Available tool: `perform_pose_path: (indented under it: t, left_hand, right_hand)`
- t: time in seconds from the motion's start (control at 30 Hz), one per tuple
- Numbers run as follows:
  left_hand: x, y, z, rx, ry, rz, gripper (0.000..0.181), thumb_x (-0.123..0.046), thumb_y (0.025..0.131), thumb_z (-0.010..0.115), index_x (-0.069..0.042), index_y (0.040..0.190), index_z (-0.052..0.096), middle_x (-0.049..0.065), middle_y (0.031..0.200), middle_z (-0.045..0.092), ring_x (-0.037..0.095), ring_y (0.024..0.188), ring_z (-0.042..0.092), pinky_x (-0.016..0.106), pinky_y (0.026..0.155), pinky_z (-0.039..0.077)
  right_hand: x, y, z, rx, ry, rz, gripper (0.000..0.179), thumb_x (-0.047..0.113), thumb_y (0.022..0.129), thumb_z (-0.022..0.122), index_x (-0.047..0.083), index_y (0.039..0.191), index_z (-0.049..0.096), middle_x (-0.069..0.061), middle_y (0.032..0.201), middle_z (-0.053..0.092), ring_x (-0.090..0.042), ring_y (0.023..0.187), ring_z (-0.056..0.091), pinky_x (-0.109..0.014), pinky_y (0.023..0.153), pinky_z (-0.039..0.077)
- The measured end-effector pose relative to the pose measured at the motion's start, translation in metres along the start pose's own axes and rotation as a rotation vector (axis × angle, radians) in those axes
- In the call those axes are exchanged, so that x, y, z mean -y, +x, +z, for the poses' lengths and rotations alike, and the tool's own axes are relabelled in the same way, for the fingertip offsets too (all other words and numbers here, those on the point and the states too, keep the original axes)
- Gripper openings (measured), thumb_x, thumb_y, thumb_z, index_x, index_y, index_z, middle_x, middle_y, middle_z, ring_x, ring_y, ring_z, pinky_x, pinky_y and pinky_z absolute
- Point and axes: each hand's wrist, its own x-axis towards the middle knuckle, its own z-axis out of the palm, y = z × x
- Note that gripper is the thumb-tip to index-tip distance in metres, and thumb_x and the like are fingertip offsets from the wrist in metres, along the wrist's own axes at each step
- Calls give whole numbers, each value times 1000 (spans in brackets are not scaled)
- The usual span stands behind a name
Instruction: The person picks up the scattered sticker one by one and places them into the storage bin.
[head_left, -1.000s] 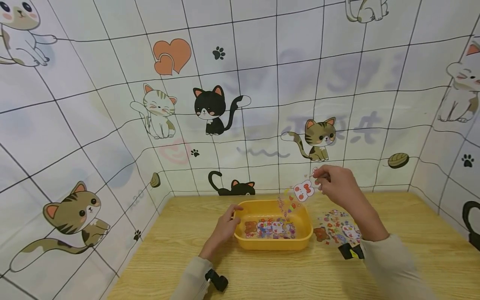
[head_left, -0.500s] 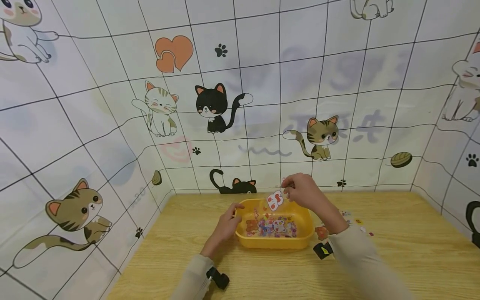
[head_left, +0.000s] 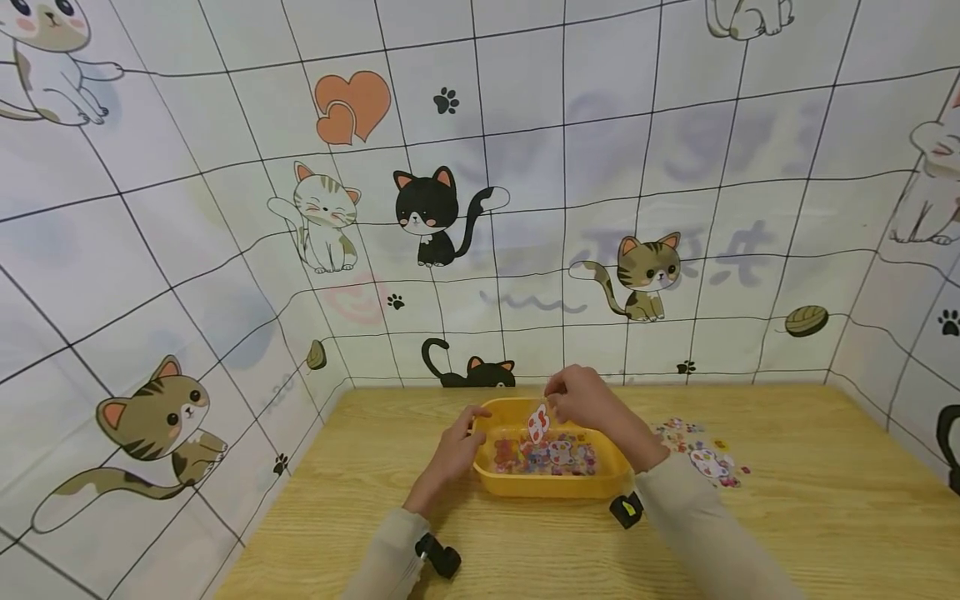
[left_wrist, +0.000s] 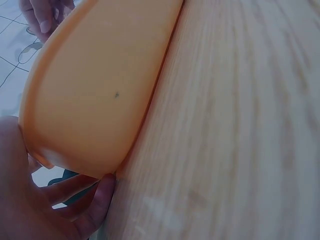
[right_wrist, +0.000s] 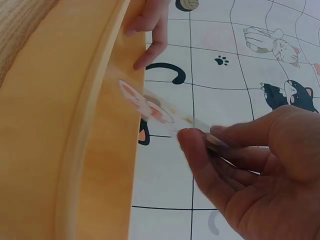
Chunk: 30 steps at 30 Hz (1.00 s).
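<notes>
A yellow plastic tub (head_left: 553, 487) stands on the wooden table, with colourful sticker sheets (head_left: 558, 455) lying on its floor. At its left end my left hand (head_left: 452, 446) holds the tub's rim and side; in the left wrist view the fingertips (left_wrist: 106, 187) press against the tub's wall close to the tabletop. Between thumb and fingers, my right hand (head_left: 588, 404) pinches a clear sticker sheet (right_wrist: 146, 106) with a white and red bunny face. That sheet hangs tilted over the inside of the tub, its lower part below the rim level.
More sticker sheets (head_left: 705, 462) lie on the table (head_left: 802, 508) to the right of the tub. Cloth walls (head_left: 525, 167) printed with cats stand close behind the table and at both sides. Black wrist cameras (head_left: 438, 557) sit on both sleeves.
My right hand has moved left and down, bringing the bunny sticker sheet from beyond the tub's right back corner to inside its opening. The left hand keeps its hold on the tub.
</notes>
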Motion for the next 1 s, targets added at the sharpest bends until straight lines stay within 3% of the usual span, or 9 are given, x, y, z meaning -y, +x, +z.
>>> perform_pose_path:
  t: [0.27, 0.47, 0.63, 0.77, 0.87, 1.0]
  left_hand:
    - [0, 1, -1, 1, -9, 1, 36, -14, 100, 47, -17, 134, 57, 18, 133, 63, 24, 101, 63, 41, 85, 53]
    - [0, 1, -2, -2, -10, -8, 36, -13, 100, 47, -17, 134, 57, 18, 137, 61, 27, 107, 62, 44, 91, 54]
    - [1, 2, -3, -3, 2, -6, 37, -12, 99, 48, -17, 134, 58, 19, 137, 61, 28, 108, 61, 44, 90, 54]
    - [1, 2, -1, -6, 15, 9, 36, -11, 98, 48, -16, 133, 58, 18, 142, 59, 31, 115, 60, 48, 94, 53]
    - [1, 3, 0, -2, 8, 6, 36, -11, 99, 48, -15, 133, 58, 16, 144, 58, 31, 118, 60, 49, 96, 52]
    - [1, 3, 1, 1, -5, -4, 36, -10, 99, 48, -16, 133, 57, 14, 145, 58, 31, 118, 59, 48, 96, 52]
  right_hand:
    - [0, 0, -3, 60, -77, 20, 26, 1, 98, 54, -8, 111, 75, -21, 92, 77, -15, 53, 60, -27, 53, 50]
    - [-3, -1, -4, 93, -92, 66, 32, -10, 91, 51, -12, 117, 70, -27, 108, 73, -17, 56, 63, -26, 53, 50]
    - [-2, 0, -7, 116, -133, 69, 31, -12, 90, 52, -10, 113, 72, -29, 115, 72, -15, 54, 62, -25, 52, 48]
    - [-1, 1, -8, 132, -172, 90, 21, -9, 89, 57, -7, 98, 76, -22, 89, 76, -15, 51, 62, -24, 51, 45]
    - [-2, 2, -9, 154, -198, 95, 20, -7, 89, 57, -6, 83, 76, -15, 66, 70, -20, 49, 63, -23, 48, 43]
    - [-6, 4, -8, 173, -237, 98, 24, -6, 89, 57, -4, 73, 74, -9, 58, 64, -22, 49, 63, -24, 46, 46]
